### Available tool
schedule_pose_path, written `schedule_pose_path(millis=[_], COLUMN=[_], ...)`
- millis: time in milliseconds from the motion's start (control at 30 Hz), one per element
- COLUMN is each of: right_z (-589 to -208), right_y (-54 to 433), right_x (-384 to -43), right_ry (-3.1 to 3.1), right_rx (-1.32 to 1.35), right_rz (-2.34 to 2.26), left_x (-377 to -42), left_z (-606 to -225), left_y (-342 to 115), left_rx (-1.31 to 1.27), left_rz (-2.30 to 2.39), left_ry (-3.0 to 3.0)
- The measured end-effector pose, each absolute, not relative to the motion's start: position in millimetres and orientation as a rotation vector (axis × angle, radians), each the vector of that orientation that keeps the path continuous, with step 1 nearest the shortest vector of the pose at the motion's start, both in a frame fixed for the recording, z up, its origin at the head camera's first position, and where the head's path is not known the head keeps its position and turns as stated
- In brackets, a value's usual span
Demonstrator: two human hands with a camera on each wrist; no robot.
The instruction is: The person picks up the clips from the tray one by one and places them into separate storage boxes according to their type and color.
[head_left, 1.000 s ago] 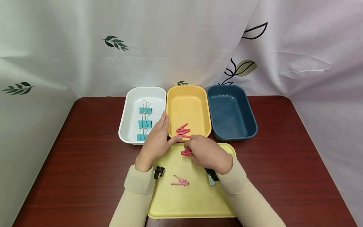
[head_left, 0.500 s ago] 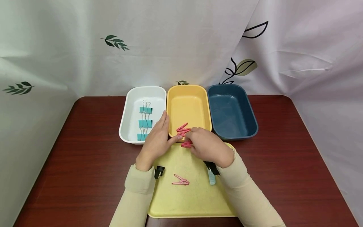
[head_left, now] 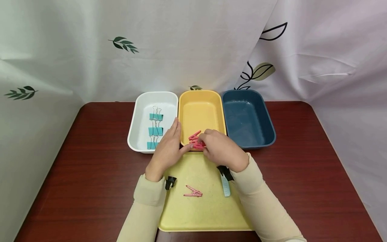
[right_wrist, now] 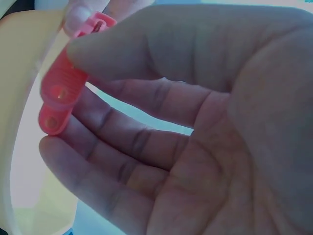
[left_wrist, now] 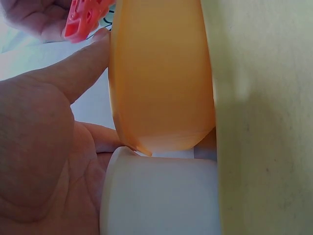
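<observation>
My right hand [head_left: 223, 148] pinches a red plastic clothespin [right_wrist: 61, 93] between thumb and fingers, right over the near rim of the yellow bin [head_left: 201, 104]. Inside that bin, close by the same rim, lie more pinkish-red clothespins [head_left: 194, 135], partly covered by the held one. My left hand [head_left: 166, 151] rests with straight fingers along the border of the white bin [head_left: 140, 104] and the yellow bin. Its thumb reaches the yellow bin's near rim, just beside the held clothespin. A paler pink clothespin [head_left: 193, 192] lies on the yellow tray [head_left: 208, 215].
Several teal binder clips [head_left: 155, 131] lie in a column in the white bin. On the right, a dark blue bin [head_left: 246, 117] adjoins the yellow one. A light blue strip [head_left: 225, 186] lies on the tray by my right sleeve. A patterned curtain [head_left: 181, 50] hangs behind the table.
My right hand has moved away from me with its clothespin, from over the tray up to the yellow bin's near rim. The left hand stays in place.
</observation>
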State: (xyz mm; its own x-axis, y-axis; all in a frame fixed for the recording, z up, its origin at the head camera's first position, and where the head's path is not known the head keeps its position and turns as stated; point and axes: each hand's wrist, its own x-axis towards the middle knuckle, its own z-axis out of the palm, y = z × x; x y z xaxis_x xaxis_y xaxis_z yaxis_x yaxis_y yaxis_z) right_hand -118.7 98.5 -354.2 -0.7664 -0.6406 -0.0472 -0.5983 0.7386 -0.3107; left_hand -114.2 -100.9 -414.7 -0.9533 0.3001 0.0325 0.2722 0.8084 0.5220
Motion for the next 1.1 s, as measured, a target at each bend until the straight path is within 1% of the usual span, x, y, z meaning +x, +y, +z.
schedule_pose_path(millis=[500, 1100], right_z=[-353.6, -361.8], right_y=[95.5, 91.3], right_x=[-137.2, -160.6], right_ry=[2.82, 2.822], right_rx=[-0.94, -0.893], right_rz=[-0.423, -0.412], left_x=[-115.2, -115.2], left_z=[-415.2, -415.2], left_y=[-100.8, -100.5], left_rx=[0.456, 0.447], left_rz=[0.888, 0.87], left_ry=[2.932, 2.916])
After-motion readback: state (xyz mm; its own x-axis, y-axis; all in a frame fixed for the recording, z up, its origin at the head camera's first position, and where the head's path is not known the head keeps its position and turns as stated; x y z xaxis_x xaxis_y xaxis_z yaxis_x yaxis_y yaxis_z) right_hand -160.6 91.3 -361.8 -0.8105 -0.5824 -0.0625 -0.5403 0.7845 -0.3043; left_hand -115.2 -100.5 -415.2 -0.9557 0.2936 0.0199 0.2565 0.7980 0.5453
